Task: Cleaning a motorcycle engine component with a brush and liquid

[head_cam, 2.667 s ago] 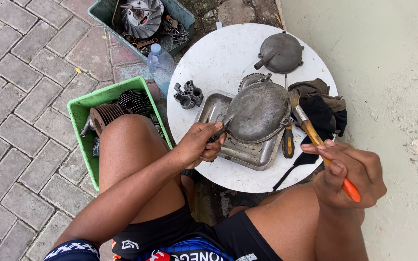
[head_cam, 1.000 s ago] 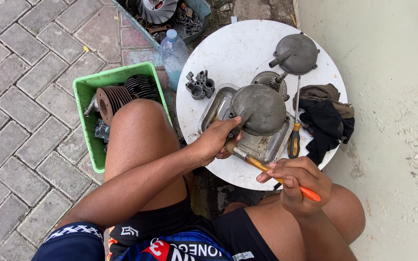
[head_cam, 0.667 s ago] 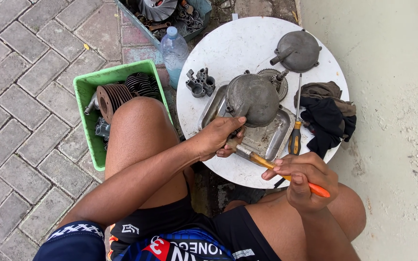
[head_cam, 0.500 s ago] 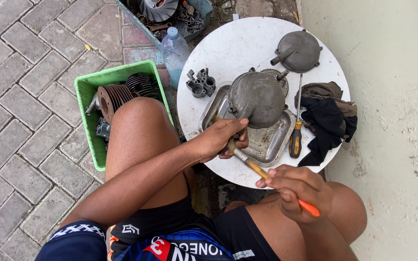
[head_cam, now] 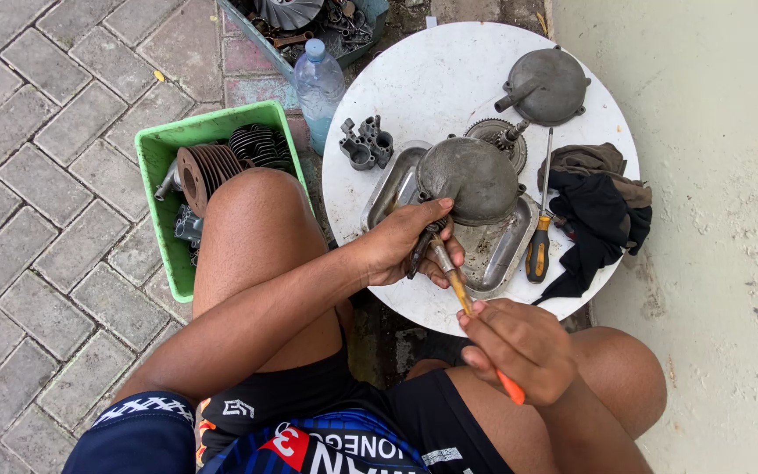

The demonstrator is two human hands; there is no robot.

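A grey domed metal engine cover (head_cam: 471, 180) rests in a shallow metal tray (head_cam: 502, 254) on a round white table (head_cam: 432, 88). My left hand (head_cam: 405, 241) grips the cover's near edge. My right hand (head_cam: 519, 347) holds a brush with an orange handle (head_cam: 462, 294), its head pointed at the cover's rim beside my left fingers.
A second grey cover (head_cam: 546, 83), a gear (head_cam: 497, 136), a small metal block (head_cam: 363, 145), a yellow-handled screwdriver (head_cam: 539, 237) and dark rags (head_cam: 603, 202) lie on the table. A plastic bottle (head_cam: 319, 83) and a green bin (head_cam: 155, 167) of finned parts stand at left.
My right hand has brought the brush in from the right, and its head now meets the cover's near rim by my left hand. The left hand keeps its grip.
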